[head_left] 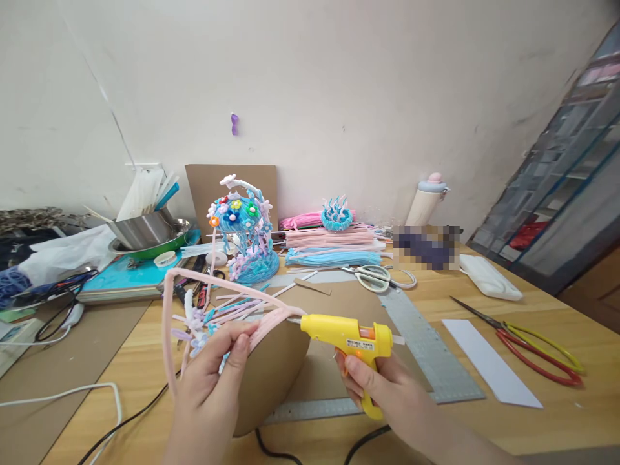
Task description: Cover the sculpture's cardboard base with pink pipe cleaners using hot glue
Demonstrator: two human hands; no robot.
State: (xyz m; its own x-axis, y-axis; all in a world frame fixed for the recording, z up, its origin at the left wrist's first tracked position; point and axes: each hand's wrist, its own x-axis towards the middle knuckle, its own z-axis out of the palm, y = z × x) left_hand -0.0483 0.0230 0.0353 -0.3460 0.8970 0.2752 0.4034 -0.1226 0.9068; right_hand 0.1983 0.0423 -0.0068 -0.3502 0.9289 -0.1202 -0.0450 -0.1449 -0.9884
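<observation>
In my left hand (210, 381) is a curved piece of brown cardboard (278, 378), pinched at its upper edge between thumb and fingers. Pink pipe cleaner (268, 321) lines that edge, and a long loose length bends up and around to the left of the hand. My right hand (387, 391) is wrapped around the handle of a yellow hot glue gun (334, 328), fingers at the trigger. Its nozzle points left and meets the pink strip at the cardboard's edge. Behind my left hand lie small flowers and cut pipe cleaner pieces (237, 307), partly hidden.
A decorated pipe cleaner piece (249, 239) stands at the back, beside bundles of pink and blue pipe cleaners (334, 257). White-handled scissors (372, 279) and red-and-yellow scissors (537, 355) lie rightward. A cutting mat (450, 378) sits under flat cardboard. Cables (130, 413) cross the front left.
</observation>
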